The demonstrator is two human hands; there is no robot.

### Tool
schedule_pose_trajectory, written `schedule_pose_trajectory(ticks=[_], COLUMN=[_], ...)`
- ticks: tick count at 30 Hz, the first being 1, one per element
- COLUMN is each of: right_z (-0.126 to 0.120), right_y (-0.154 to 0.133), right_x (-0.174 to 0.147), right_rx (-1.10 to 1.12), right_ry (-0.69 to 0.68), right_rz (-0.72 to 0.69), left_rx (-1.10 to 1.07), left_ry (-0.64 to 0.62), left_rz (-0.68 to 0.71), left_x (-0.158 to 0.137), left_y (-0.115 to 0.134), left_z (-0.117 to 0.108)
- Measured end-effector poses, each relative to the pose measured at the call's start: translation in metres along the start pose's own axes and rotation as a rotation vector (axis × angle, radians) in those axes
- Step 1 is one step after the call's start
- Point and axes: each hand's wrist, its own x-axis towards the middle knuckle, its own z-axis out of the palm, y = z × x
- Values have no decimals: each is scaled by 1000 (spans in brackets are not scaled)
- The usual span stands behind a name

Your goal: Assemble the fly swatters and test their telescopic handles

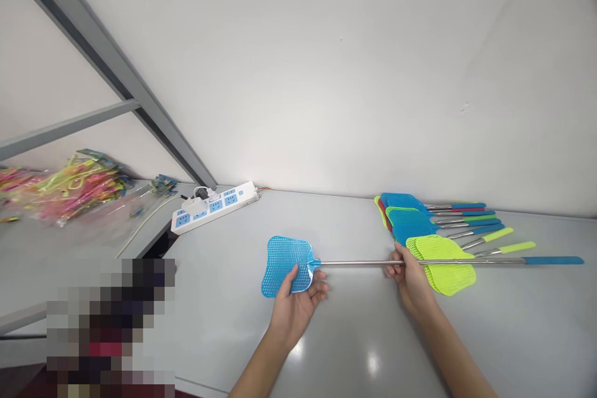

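A blue fly swatter [285, 259] with a long extended metal rod and a blue handle lies across both hands, held above the table. My left hand [298, 305] pinches the lower part of its perforated head, thumb on top and fingers beneath. My right hand [409, 273] is closed around the middle of the rod, thumb and fingers together. Past that hand, the rod crosses over a lime-green fly swatter [450, 273] on the table. Behind it, several shorter swatters in blue, green and red form an overlapping pile [410, 221], their handles pointing right.
A white power strip [237, 194] with plugs in it sits near the wall, left of centre. Bagged colourful items [88, 186] lie on the surface at far left, beyond a slanted grey metal post [158, 127]. A pixelated patch covers the lower left.
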Motion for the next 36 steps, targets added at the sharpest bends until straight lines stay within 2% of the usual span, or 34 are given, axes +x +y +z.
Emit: schedule_pose_trajectory(ticks=[10, 19, 36], right_z=[2, 1, 0], right_y=[-1, -1, -2], right_x=[-2, -2, 0], right_rx=[-2, 11, 63], right_ry=[-10, -35, -51], right_rz=[-53, -49, -47], left_rx=[17, 46, 80], left_ry=[-1, 31, 8], left_rz=[34, 27, 27], left_x=[0, -2, 0], left_y=[0, 0, 2], left_z=[1, 1, 4])
